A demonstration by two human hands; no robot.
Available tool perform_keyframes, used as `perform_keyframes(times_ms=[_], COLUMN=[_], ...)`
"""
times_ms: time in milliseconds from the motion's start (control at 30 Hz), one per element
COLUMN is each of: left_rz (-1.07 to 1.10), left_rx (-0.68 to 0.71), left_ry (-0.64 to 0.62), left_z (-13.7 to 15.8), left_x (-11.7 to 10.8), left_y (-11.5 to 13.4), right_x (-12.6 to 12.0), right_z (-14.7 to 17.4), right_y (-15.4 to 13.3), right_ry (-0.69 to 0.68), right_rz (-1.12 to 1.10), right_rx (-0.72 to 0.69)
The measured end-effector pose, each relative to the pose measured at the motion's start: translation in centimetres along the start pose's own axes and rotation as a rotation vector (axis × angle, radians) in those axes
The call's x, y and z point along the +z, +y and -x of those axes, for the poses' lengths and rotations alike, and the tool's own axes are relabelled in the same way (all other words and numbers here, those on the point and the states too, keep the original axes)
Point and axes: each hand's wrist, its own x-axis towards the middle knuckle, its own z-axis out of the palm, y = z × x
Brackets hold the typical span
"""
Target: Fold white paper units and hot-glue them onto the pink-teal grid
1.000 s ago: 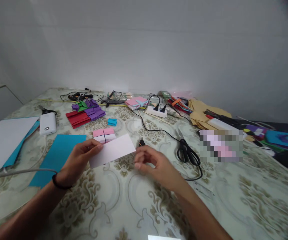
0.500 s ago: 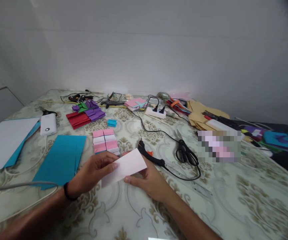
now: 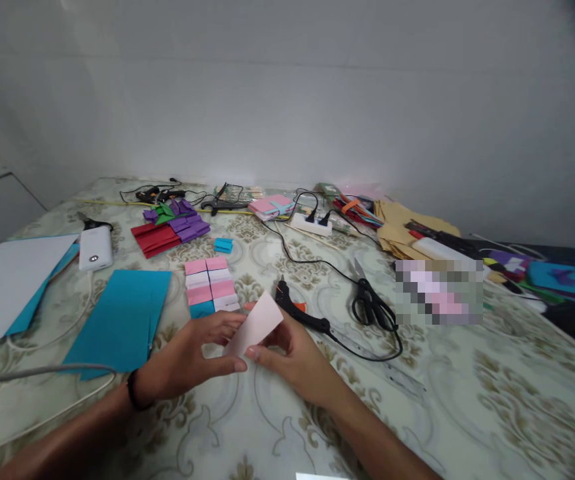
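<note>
A small pale pink piece of paper is raised over the tabletop, tilted, with its upper corner pointing away from me. My right hand grips it, thumb on the near edge and fingers behind. On the other side, my left hand has its fingertips at the paper's far left edge and its thumb by the lower edge; how firmly it grips is hard to see. Just beyond lie folded strips of pink, white and blue paper. A black hot glue gun rests right of my hands.
Black scissors and a clear ruler lie right. Blue sheets, a white power bank and cables are left. Red folded paper, purple folded paper and a white power strip sit farther back.
The paper has turned steeper and shows a narrower face. My left thumb has slid off its face to the lower edge, while my right hand keeps its hold.
</note>
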Motion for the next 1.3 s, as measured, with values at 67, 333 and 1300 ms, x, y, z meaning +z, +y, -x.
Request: perform_keyframes(times_ms=[67,333,1300], left_rz=[0.083,0.209,0.185], left_rx=[0.0,-0.034,0.005], left_ry=[-0.025,-0.087,-0.09], left_z=[0.0,0.3,0.4], left_x=[0.0,0.1,0.6], left_y=[-0.1,0.0,0.4], right_x=[0.0,0.1,0.4], right_z=[0.0,0.1,0.8], right_y=[-0.1,-0.4,-1.2], right_ry=[-0.01,-0.041,-0.038], right_rz=[-0.004,0.015,0.175], right_rx=[-0.009,-0.037,-0.036])
